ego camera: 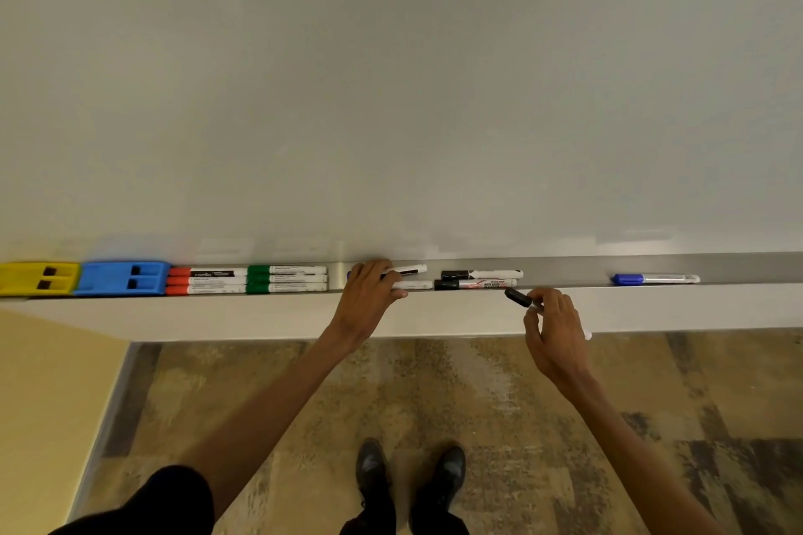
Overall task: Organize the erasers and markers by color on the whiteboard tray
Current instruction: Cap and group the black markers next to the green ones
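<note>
On the whiteboard tray (565, 269), from the left, lie a yellow eraser (37, 278), a blue eraser (124, 277), three red-capped markers (204, 280) and three green-capped markers (287, 278). My left hand (369, 295) rests on two markers (413, 277) in the tray; their caps are hidden under it. To its right lie two black-capped markers (478, 279). My right hand (554, 330) holds a black-capped marker (519, 298) just below the tray's front edge. A lone blue-capped marker (656, 278) lies far right.
The whiteboard (391, 100) fills the upper view. A pale ledge (260, 313) runs under the tray. Below are a patterned floor (521, 404), my shoes (408, 478) and a yellow wall (43, 404) at the left.
</note>
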`<state>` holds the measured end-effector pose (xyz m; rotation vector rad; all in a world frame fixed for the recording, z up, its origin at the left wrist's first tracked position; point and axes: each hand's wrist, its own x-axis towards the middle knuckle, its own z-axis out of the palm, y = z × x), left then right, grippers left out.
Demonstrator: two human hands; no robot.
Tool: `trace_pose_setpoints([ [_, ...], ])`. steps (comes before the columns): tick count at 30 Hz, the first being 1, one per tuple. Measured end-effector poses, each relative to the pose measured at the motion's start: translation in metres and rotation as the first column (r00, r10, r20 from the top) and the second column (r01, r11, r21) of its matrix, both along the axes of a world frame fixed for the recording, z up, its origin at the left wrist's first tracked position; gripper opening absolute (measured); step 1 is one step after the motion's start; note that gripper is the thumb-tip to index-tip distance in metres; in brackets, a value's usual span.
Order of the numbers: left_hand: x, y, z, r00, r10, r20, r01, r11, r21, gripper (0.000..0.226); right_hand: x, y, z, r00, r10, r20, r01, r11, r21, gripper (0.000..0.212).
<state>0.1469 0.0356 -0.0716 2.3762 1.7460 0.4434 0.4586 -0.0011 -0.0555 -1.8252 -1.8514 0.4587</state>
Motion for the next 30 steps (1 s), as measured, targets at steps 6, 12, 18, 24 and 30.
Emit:
trace_pose_setpoints([
  [6,-0.007,0.007,0.005,0.998,-0.056,-0.032,0.053,0.996,-0.065,0.018,-0.008,0.002,0.000,1.000,-0.002,-0.002,0.002,1.000,-0.020,0.014],
  [12,-0.014,0.009,0.012,0.992,-0.128,-0.019,0.127,0.990,-0.058,0.010,-0.018,0.008,0.005,1.000,0.010,-0.021,-0.009,1.000,0.011,0.016],
  [18,-0.017,-0.002,0.002,0.989,-0.140,-0.040,0.137,0.988,-0.068,0.023,-0.024,0.009,0.005,1.000,0.001,-0.018,-0.001,1.000,0.012,0.015],
  [24,-0.014,-0.004,0.013,0.993,-0.096,0.061,0.102,0.990,-0.095,0.027,-0.026,0.009,0.003,1.000,0.011,-0.011,-0.010,1.000,0.008,0.015],
  [30,-0.019,0.001,0.026,0.976,-0.040,0.212,0.080,0.980,-0.183,0.026,-0.036,0.014,0.006,0.998,0.047,-0.032,-0.045,0.998,0.052,0.016],
])
